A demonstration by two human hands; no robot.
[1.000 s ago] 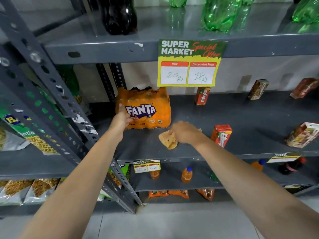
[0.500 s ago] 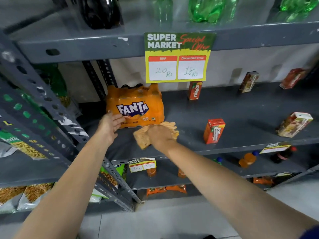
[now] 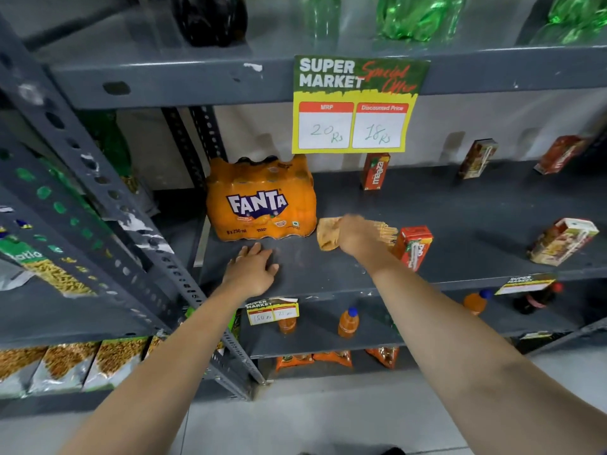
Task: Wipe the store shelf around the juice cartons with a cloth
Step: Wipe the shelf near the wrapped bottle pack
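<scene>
A tan cloth (image 3: 328,236) lies on the grey shelf (image 3: 476,224), pressed down under my right hand (image 3: 356,234), just right of an orange Fanta pack (image 3: 261,201). A red juice carton (image 3: 413,246) stands right beside that hand. More cartons stand apart: one red at the back (image 3: 375,171), two further back right (image 3: 478,158) (image 3: 560,154), and a tilted one at the right (image 3: 563,241). My left hand (image 3: 252,269) rests flat on the shelf's front, below the Fanta pack, fingers spread, holding nothing.
A yellow price sign (image 3: 356,105) hangs from the upper shelf, which carries green and dark bottles. A perforated grey upright (image 3: 108,192) slants at the left with snack bags behind. Small orange bottles (image 3: 348,323) stand on the shelf below.
My left hand let go of the Fanta pack and dropped flat onto the shelf front. My right hand swept the cloth left in front of the pack, then back right beside the red carton.
</scene>
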